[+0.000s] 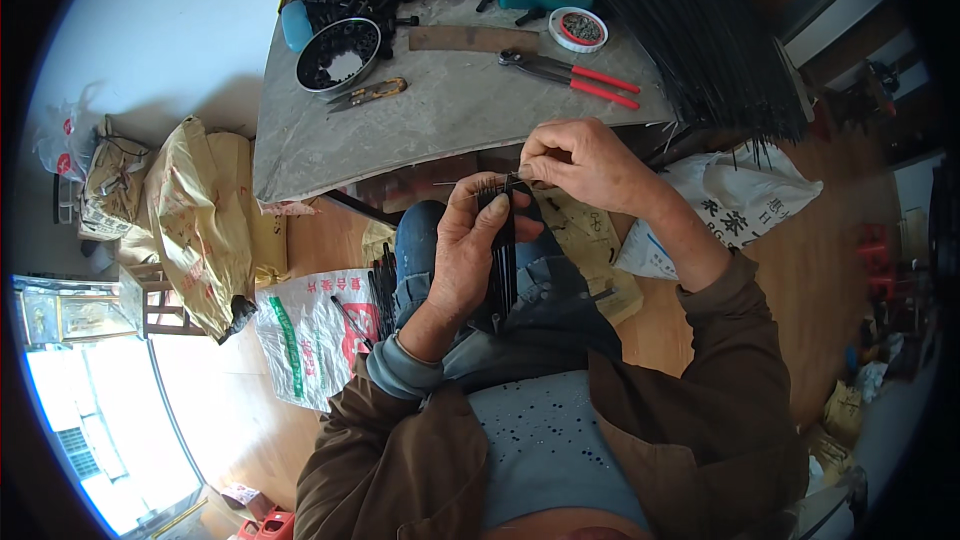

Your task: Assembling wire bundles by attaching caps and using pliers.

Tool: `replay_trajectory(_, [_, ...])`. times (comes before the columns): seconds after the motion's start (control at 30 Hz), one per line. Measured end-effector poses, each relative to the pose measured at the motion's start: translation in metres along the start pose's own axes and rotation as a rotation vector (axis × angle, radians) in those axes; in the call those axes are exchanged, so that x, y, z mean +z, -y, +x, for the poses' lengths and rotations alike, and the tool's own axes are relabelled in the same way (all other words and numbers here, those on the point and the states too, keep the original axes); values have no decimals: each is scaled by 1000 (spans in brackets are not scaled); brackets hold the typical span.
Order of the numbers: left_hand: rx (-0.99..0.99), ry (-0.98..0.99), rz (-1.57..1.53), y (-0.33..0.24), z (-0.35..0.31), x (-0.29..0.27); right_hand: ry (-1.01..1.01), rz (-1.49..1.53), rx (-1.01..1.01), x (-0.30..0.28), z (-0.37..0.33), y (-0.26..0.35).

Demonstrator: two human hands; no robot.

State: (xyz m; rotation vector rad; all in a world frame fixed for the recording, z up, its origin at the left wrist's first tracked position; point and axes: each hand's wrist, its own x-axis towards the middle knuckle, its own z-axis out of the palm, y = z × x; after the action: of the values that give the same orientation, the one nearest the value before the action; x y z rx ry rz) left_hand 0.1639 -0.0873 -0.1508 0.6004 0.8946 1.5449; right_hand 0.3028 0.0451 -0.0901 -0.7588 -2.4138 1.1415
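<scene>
Above my lap, my left hand [468, 250] is closed round a bundle of thin black rods [505, 275]. The rods hang down between my thighs, and fine dark tips fan out above the fingers. Just right of those tips, my right hand [580, 162] is pinched on a thin wire-like piece. A fine straight strand [450, 183] runs sideways across the top of the bundle and past my left fingers. Whether it is the same piece that the right fingertips pinch is too small to tell.
On the grey table [440, 120] ahead lie red-handled pliers [580, 78], thread snips [370, 93], a bowl [338, 58] of small black parts, a round tin [578, 30] and a flat brown strip [470, 39]. Long black rods [700, 30] cover its right side. Sacks [205, 230] stand at left.
</scene>
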Motion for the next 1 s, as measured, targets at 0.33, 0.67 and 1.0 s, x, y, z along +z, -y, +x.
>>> replay_trajectory(0.33, [-11,-9,55,-3,-1,0,25,90,79,-4,-8,-1])
replay_trajectory(0.67, [24,-48,109,1,-6,2,29,-161,-23,-3,-12,-1])
replay_trajectory(1.0, [29,-31,137,-2,3,-2,81,-101,47,-11,-4,-3])
